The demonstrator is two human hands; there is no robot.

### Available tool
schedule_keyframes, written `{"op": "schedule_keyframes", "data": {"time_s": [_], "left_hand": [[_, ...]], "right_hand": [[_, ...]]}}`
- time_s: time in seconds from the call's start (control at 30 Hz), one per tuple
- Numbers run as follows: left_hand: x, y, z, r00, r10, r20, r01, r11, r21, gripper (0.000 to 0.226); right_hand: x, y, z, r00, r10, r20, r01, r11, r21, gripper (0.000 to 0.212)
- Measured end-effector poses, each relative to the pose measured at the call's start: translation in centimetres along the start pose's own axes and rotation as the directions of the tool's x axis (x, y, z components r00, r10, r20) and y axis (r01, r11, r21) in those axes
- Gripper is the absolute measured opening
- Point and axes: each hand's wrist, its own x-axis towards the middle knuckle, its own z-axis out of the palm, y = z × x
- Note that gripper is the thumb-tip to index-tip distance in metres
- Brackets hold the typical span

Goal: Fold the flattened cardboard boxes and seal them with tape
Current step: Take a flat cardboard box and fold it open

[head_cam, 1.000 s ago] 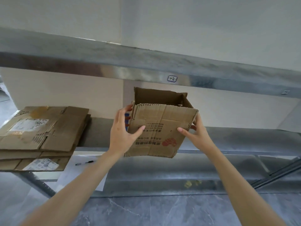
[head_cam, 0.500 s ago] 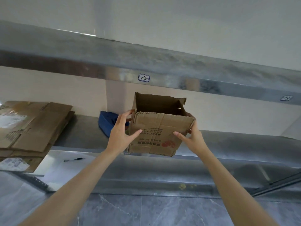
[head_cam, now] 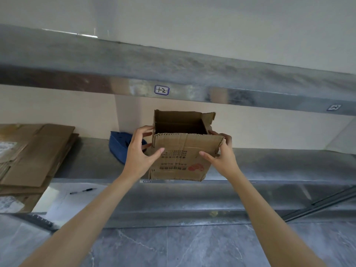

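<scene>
An opened-up brown cardboard box (head_cam: 183,151) with red and black print stands at the front edge of the metal shelf (head_cam: 279,164). Its top is open and its flaps stand up. My left hand (head_cam: 139,153) grips the box's left side, thumb on the front face. My right hand (head_cam: 221,157) grips the right side in the same way. A stack of flattened cardboard boxes (head_cam: 36,151) lies on the shelf at the far left. A blue tape dispenser (head_cam: 119,145) sits on the shelf just behind my left hand.
An upper metal shelf (head_cam: 173,74) with a label "1-2" (head_cam: 161,90) runs close above the box. White paper (head_cam: 65,201) with a pen (head_cam: 82,190) lies on a lower level at left. Grey marble floor (head_cam: 183,245) below.
Both hands have carried the box slightly away and onto the shelf edge. The view has shifted right, so the flattened stack sits further left and the blue dispenser has come into sight.
</scene>
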Motion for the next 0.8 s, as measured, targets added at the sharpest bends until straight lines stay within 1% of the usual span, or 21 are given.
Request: {"op": "schedule_keyframes", "data": {"time_s": [0.1, 0.2, 0.3, 0.4, 0.47, 0.53, 0.6, 0.67, 0.73, 0.77, 0.8], "left_hand": [[0.1, -0.1, -0.2, 0.999, -0.01, 0.033, 0.009, 1.0, 0.01, 0.068], [0.2, -0.5, -0.5, 0.996, -0.02, 0.089, 0.016, 0.999, 0.042, 0.069], [0.5, -0.6, -0.9, 0.99, -0.011, 0.139, 0.002, 0.998, 0.064, 0.074], [0.5, -0.2, -1.0, 0.986, 0.009, 0.168, -0.018, 0.998, 0.054, 0.074], [0.3, 0.1, -1.0, 0.983, 0.004, 0.184, -0.006, 1.0, 0.006, 0.073], [0.1, 0.2, -1.0, 0.979, -0.03, 0.202, 0.041, 0.998, -0.052, 0.072], [-0.2, 0.3, -0.9, 0.977, -0.05, 0.209, 0.068, 0.994, -0.08, 0.068], [-0.6, 0.4, -0.9, 0.979, -0.039, 0.202, 0.058, 0.995, -0.086, 0.064], [-0.7, 0.5, -1.1, 0.981, -0.025, 0.19, 0.042, 0.996, -0.082, 0.063], [-0.7, 0.5, -1.2, 0.983, -0.024, 0.182, 0.039, 0.996, -0.076, 0.065], [-0.6, 0.5, -1.4, 0.984, -0.024, 0.174, 0.036, 0.997, -0.064, 0.067]], "right_hand": [[0.1, 0.0, 0.0, 1.0, 0.01, -0.005, -0.009, 0.996, 0.087, 0.08], [0.3, 0.2, -0.4, 1.0, 0.021, -0.008, -0.02, 0.995, 0.099, 0.078], [0.3, 0.5, -0.9, 1.0, -0.008, 0.013, 0.007, 0.994, 0.105, 0.077], [0.4, 0.7, -1.2, 0.999, -0.034, 0.038, 0.031, 0.997, 0.075, 0.059], [0.4, 0.6, -1.1, 0.997, -0.039, 0.059, 0.038, 0.999, 0.027, 0.054], [0.4, 0.5, -1.0, 0.997, -0.046, 0.069, 0.045, 0.999, 0.004, 0.056], [0.4, 0.4, -0.8, 0.997, -0.042, 0.061, 0.041, 0.999, 0.017, 0.06], [0.4, 0.2, -0.7, 0.998, -0.032, 0.06, 0.031, 0.999, 0.021, 0.063], [0.2, 0.0, -0.7, 0.997, -0.018, 0.076, 0.016, 1.0, 0.027, 0.059], [0.1, -0.2, -0.7, 0.997, -0.006, 0.082, 0.001, 0.998, 0.067, 0.059], [0.0, -0.4, -0.8, 0.997, 0.006, 0.081, -0.017, 0.991, 0.132, 0.064]]}}
